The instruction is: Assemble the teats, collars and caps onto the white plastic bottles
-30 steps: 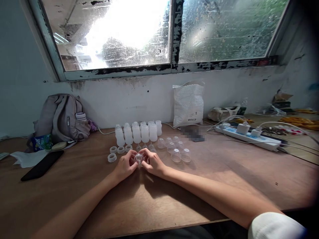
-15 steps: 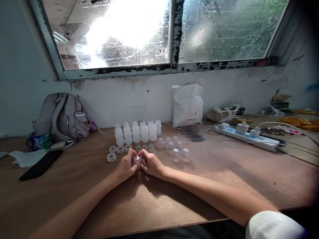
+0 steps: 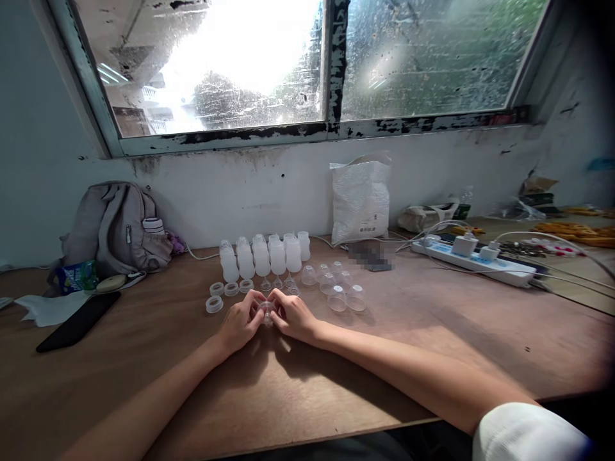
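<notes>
My left hand [image 3: 241, 323] and my right hand [image 3: 294, 318] meet just above the table, fingers closed round the two sides of a clear bottle nipple [image 3: 267, 314]. A round rim shows around it, and its narrow tip points down toward me; the fingers hide part of it. Beyond my hands lie several more clear nipples [image 3: 277, 282]. Left of them are several translucent screw rings [image 3: 214, 303]. Several frosted baby bottles [image 3: 245, 260] stand in rows behind. To the right, several clear dome caps [image 3: 337, 299] stand in a group.
A white power strip [image 3: 480, 262] with plugs and cables lies at the right. A white plastic bag [image 3: 360, 202] leans on the wall. At the left are a grey backpack [image 3: 120, 224], a black phone [image 3: 79, 322] and a white tissue [image 3: 52, 306]. The table's edge [image 3: 307, 435] runs near me.
My hands have tilted the nipple, so its rim and downward tip now show more openly between my fingers. The fingers have shifted slightly apart; the other parts stay where they were.
</notes>
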A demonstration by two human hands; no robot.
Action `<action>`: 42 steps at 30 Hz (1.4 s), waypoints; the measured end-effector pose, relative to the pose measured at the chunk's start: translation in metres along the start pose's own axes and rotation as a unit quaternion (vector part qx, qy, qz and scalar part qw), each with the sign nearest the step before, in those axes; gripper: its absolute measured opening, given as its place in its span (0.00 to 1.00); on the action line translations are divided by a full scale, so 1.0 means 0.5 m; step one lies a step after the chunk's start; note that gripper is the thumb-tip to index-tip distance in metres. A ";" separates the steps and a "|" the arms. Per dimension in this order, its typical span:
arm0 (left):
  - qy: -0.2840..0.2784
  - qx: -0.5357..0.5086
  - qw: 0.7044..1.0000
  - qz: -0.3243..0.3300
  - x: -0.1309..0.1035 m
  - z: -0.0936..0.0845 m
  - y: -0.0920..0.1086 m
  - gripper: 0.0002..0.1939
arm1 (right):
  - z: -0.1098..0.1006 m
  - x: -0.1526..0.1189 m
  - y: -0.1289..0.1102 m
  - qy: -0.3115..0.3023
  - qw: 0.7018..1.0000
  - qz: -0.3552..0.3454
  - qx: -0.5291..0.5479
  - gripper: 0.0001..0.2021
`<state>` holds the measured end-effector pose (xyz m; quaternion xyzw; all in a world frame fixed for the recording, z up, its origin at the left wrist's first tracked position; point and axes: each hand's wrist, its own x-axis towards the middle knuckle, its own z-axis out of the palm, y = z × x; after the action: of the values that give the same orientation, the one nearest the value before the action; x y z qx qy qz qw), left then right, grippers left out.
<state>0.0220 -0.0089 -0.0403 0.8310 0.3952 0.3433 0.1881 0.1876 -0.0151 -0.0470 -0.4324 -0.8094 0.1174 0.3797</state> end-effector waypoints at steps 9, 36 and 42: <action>0.001 -0.049 0.998 -0.026 -0.002 -0.003 0.020 0.09 | -0.006 0.002 0.000 0.000 0.998 -0.001 0.058 0.04; 0.006 -0.003 1.000 -0.012 -0.003 -0.003 0.019 0.06 | 0.000 0.001 -0.002 0.004 0.999 -0.031 0.014 0.01; 0.004 0.021 1.000 0.010 -0.001 -0.001 0.017 0.05 | 0.002 0.002 0.001 -0.005 0.999 -0.032 0.027 0.02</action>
<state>0.0260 -0.0146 -0.0350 0.8371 0.3950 0.3404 0.1655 0.1870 -0.0138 -0.0477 -0.3956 -0.8211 0.1293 0.3907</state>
